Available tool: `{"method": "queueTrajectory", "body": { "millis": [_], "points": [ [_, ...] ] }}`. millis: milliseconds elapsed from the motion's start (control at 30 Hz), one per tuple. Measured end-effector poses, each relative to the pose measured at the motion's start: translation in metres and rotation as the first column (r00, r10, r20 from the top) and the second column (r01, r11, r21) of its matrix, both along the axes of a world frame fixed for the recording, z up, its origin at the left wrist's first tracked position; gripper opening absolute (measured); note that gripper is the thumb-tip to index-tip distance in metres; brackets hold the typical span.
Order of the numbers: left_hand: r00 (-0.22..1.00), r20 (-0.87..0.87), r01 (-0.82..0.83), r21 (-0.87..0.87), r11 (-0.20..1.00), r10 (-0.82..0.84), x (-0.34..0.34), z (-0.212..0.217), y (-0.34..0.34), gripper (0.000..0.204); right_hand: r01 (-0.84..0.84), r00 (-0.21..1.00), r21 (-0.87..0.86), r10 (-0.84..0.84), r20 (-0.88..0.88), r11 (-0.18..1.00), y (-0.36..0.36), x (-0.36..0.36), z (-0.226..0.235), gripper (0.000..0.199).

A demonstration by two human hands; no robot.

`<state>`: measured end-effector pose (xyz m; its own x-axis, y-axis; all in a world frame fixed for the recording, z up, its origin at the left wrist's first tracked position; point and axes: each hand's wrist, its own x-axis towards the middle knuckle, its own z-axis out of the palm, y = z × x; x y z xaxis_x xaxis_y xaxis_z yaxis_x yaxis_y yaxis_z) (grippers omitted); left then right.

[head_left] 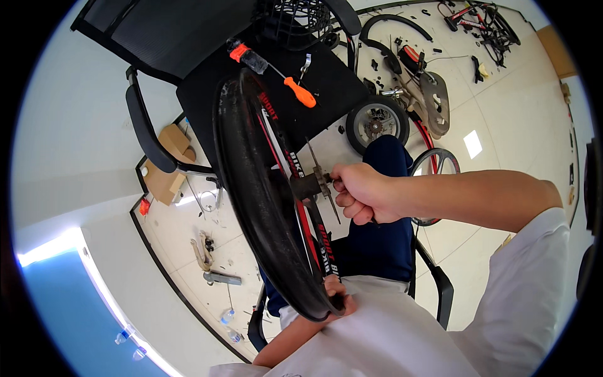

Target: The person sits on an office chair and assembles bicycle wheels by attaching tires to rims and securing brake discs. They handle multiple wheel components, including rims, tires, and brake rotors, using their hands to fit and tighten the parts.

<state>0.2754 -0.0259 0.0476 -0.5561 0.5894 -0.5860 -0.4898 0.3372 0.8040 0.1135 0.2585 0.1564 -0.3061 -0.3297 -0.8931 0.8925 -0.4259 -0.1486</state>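
A black bicycle wheel rim [248, 207] with red and white markings stands tilted in front of me, its upper part by the chair seat. No tyre shows on it. Low on the rim, my left hand [338, 298] is closed around the edge. My right hand [364, 193] is closed in a fist at the end of the hub [306, 186], right beside a thin metal disc [323, 182] on it. A small dark bit pokes out below that fist; what the fingers hold is mostly hidden.
The black chair [201, 69] ahead bears an orange-handled screwdriver [300, 93], a black-and-orange tool [248, 56] and a black basket [292, 22]. On the floor lie a small tyred wheel [378, 124], bike parts [483, 25], a cardboard box [168, 166] and a hammer-like tool [223, 278].
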Motion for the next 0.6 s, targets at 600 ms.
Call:
{"method": "queueTrajectory", "body": {
  "millis": [600],
  "points": [
    [0.965, -0.255, -0.036, 0.13, 0.991, 0.068, -0.041, 0.066, 0.052, 0.019, 0.038, 0.976, 0.277, 0.023, -0.215, 0.96, -0.007, 0.003, 0.0, 0.023]
  ]
}}
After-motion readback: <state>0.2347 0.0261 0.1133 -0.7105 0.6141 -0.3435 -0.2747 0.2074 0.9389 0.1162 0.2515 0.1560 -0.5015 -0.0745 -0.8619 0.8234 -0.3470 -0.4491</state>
